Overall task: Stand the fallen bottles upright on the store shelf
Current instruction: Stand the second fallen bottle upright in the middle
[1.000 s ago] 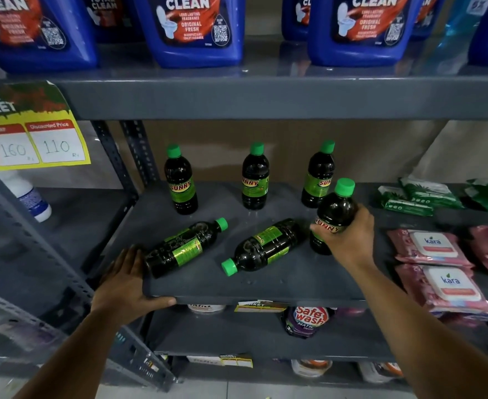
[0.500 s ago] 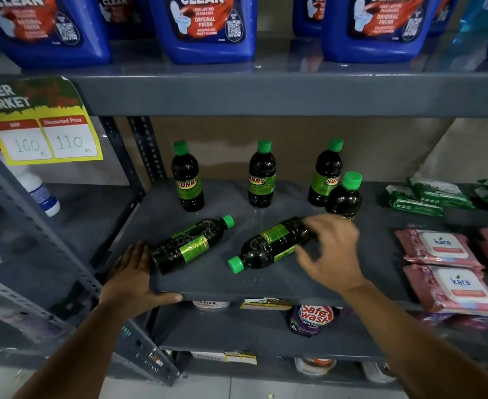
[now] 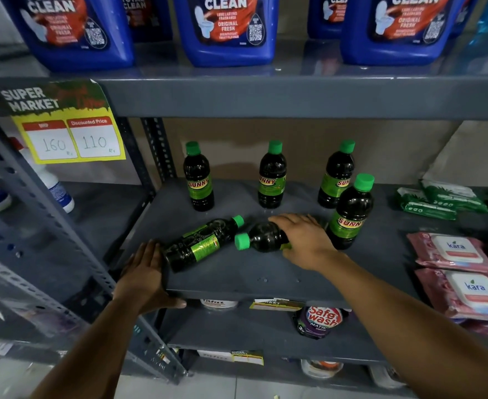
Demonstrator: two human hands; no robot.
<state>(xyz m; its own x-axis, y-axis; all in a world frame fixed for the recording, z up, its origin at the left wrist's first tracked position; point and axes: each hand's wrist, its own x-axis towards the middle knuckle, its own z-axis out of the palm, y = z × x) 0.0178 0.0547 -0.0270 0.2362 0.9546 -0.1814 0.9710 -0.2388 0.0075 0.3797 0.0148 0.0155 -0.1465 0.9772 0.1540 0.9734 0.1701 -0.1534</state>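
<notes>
Fallen bottle (image 3: 261, 237), near middle of shelf (image 3: 237, 280), cap leftward: rigid smooth plastic, seemingly full, likely weighty and slippery, best gripped round its labelled body, where fingers of right hand (image 3: 303, 240) curl over it; left hand (image 3: 145, 275) lies flat, fingers together, on the near-left edge.

Single head view, wide-angle, worn by the person. It looks forward and down onto the middle shelf (image 3: 251, 280) from close in front of the rack, and both forearms run in from the bottom edge. The right hand (image 3: 303, 240) over a lying bottle (image 3: 261, 237) sits near frame centre, the left hand (image 3: 145, 277) lower left. The top edge reaches the blue jugs (image 3: 228, 27) one shelf up, cut off at the top. The bottom edge takes in lower shelves and a strip of floor (image 3: 6, 378). Lines bow towards the edges.
</notes>
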